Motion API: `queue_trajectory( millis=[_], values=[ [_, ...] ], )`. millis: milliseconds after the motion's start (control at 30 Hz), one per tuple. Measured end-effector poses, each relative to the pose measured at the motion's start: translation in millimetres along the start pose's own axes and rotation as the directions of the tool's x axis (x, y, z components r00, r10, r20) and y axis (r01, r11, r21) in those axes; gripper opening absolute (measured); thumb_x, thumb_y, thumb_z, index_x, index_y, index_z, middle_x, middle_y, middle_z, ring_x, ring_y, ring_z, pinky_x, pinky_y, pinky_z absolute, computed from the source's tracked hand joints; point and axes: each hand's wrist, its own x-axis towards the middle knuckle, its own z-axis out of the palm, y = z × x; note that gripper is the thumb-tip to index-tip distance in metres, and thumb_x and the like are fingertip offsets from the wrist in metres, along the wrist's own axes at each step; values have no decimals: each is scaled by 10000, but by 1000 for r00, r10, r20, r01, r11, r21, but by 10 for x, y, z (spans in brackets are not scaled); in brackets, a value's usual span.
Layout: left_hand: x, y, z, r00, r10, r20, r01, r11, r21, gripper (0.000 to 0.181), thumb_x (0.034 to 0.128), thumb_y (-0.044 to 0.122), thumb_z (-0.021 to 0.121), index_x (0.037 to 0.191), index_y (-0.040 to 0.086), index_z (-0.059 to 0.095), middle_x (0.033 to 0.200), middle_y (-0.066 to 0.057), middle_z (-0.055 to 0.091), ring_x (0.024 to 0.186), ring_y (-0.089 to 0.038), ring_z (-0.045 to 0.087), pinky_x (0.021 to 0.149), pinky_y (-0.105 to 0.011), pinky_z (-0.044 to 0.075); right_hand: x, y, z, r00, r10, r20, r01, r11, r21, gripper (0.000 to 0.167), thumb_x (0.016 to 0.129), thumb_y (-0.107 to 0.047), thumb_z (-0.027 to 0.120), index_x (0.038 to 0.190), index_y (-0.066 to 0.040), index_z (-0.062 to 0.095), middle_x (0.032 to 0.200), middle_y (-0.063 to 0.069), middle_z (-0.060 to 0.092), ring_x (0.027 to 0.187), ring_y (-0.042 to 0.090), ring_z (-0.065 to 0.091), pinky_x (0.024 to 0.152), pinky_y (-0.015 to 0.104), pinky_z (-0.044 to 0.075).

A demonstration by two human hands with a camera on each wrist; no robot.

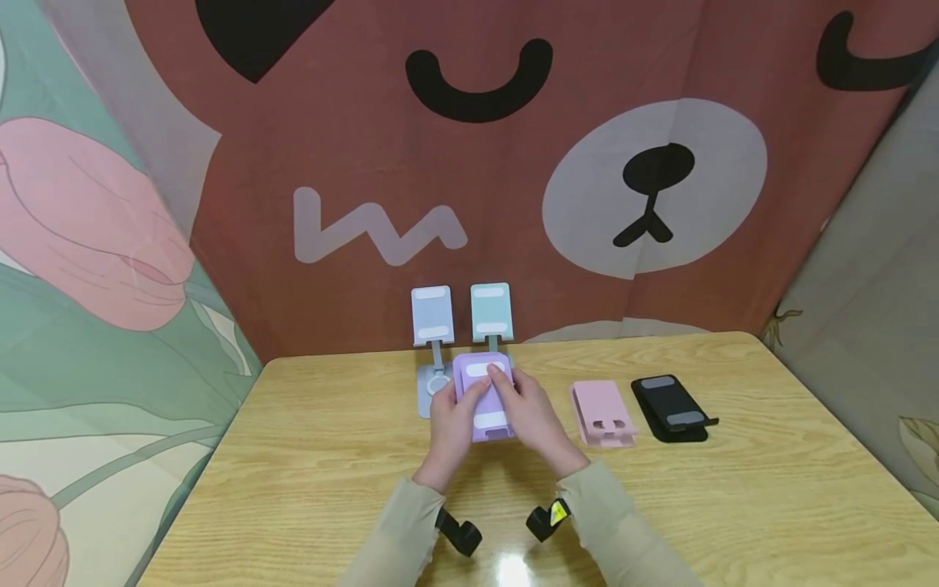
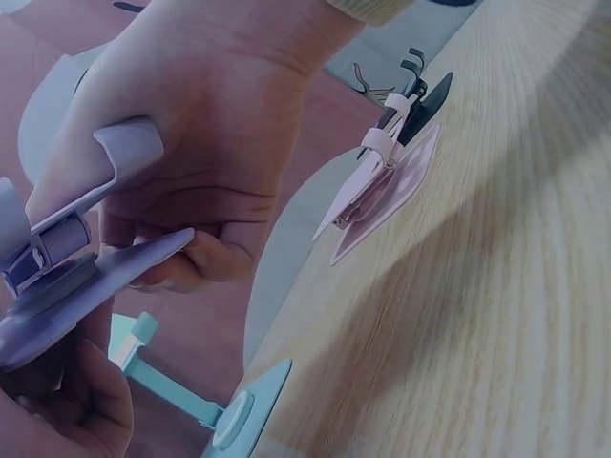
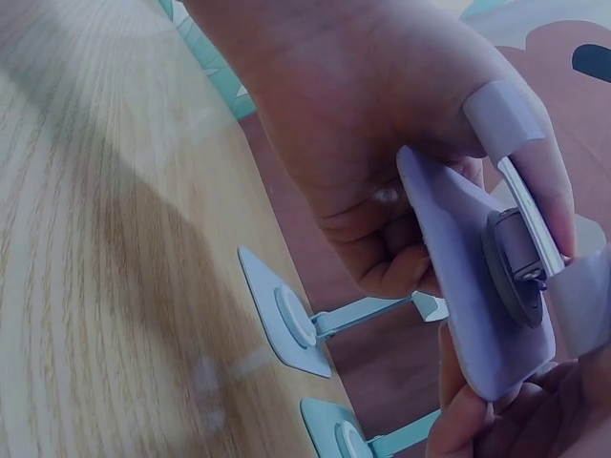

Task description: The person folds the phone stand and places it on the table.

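Two hands (image 1: 452, 420) (image 1: 534, 412) hold a round-cornered purple stand (image 1: 491, 403); wood-grained table (image 1: 323, 481) below.

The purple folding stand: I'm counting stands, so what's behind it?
In the head view, behind the purple folding stand: a mint folding stand, base mostly covered, and, leftward, a blue folding stand, base partly covered.

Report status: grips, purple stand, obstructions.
Left grip and right grip both holding purple stand. Stand clear of table, apparently folded. Blue stand and teal stand upright close behind; nothing seems in the way.
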Motion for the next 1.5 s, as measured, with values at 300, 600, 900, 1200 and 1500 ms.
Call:
queue_trajectory(
  millis=[300, 600, 900, 1200, 1500],
  values=[
    [-1, -21, -22, 999, 9, 36, -9, 1000, -6, 357, 964, 289, 705, 1135, -24, 706, 940, -114, 728, 808, -200, 684, 706, -299, 567, 13, 31, 20, 1000, 1, -3, -1, 1000, 9, 678, 1024, -642, 428, 1205, -27, 646, 913, 92, 659, 793, 218, 625, 668, 360, 538],
    [2, -22, -8, 999, 36, 34, -37, 999, 5, 336, 957, 275, 715, 1115, -22, 711, 923, -111, 727, 787, -195, 674, 701, -304, 565, -5, -3, -9, 1000, -3, -10, 3, 1000, 16, 662, 1026, -619, 457, 1236, -20, 641, 959, 100, 674, 822, 212, 632, 687, 366, 543],
    [18, 10, 10, 997, 60, 38, -61, 998, 25, 308, 939, 281, 747, 1080, 7, 728, 907, -92, 726, 779, -195, 667, 692, -312, 563, 25, -9, -77, 999, 35, 6, -36, 996, 85, 677, 1012, -611, 503, 1293, -8, 633, 981, 120, 678, 843, 232, 646, 709, 361, 559],
    [32, 46, 21, 994, 83, 69, -85, 996, 29, 315, 953, 271, 737, 1099, -8, 720, 898, -96, 723, 748, -177, 659, 645, -294, 559, 31, -22, -144, 996, 83, 24, -86, 977, 197, 654, 988, -598, 566, 1278, -16, 632, 967, 129, 670, 809, 229, 647, 674, 343, 557],
    [101, 55, -44, 996, 80, 36, -83, 991, 101, 386, 989, 364, 680, 1100, -6, 671, 936, -88, 647, 728, -203, 626, 734, -443, 568, 39, 25, -278, 996, 93, -11, -90, 985, 144, 600, 994, -599, 553, 1144, -27, 653, 904, 117, 667, 761, 227, 641, 636, 340, 542]
  ],
)
